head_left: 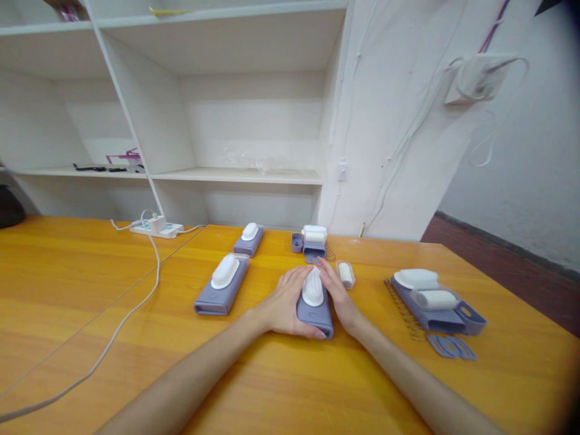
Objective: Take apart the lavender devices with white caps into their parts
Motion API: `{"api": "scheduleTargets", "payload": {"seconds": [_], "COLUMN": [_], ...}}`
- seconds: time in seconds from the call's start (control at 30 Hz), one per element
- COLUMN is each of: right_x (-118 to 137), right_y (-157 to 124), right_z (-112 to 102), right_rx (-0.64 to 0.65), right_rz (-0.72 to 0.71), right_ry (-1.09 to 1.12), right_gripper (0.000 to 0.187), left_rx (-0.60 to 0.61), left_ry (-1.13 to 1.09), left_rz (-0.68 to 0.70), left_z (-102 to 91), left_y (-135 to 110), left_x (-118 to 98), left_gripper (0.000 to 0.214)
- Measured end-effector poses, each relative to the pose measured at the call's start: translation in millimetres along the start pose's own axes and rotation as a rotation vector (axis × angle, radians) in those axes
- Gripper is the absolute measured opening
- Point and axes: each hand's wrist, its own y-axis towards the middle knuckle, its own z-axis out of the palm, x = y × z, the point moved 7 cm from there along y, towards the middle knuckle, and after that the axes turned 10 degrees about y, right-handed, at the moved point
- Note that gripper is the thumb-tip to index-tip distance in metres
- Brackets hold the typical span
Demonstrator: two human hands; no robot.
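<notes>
A lavender device with a white ribbed top (pixel 313 296) lies on the orange table (pixel 67 284) in front of me. My left hand (pixel 284 305) cups its left side, thumb under the near end. My right hand (pixel 338 296) presses against its right side, fingers stretched along it. Both hands grip the device between them. A small white piece (pixel 345 273) lies just right of my right hand.
Two more assembled lavender devices (pixel 223 284) (pixel 249 239) lie to the left. Loose parts (pixel 312 238) sit behind; a pile of parts with springs (pixel 435 302) lies right. A power strip (pixel 154 227) with white cable sits at the back left, shelves behind.
</notes>
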Motion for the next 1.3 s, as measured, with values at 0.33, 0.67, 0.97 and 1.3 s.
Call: {"api": "scheduleTargets", "payload": {"seconds": [0.33,0.67,0.97,1.3], "right_x": [-11.7,-3.9,-8.3,0.0], "right_y": [9.2,15.4,8.4,0.3], "right_z": [3.4,3.2,3.8,6.5], "right_rx": [-0.191,-0.203,-0.161,0.345], "right_rz": [0.040,-0.043,-0.088,-0.132], "right_ry": [0.148,0.088,-0.044,-0.464], "right_gripper": [0.053,0.036,0.047,0.090], "left_rx": [-0.039,-0.044,-0.072,-0.101], "left_ry": [-0.004,0.003,0.004,-0.042], "left_rz": [-0.052,-0.075,-0.042,-0.122], "left_z": [-1.1,1.1,-2.2,0.3], "left_y": [1.9,2.0,2.7,-1.7], "left_x": [-0.2,0.1,-3.3,8.2], "left_gripper": [0.120,0.120,0.116,0.125]}}
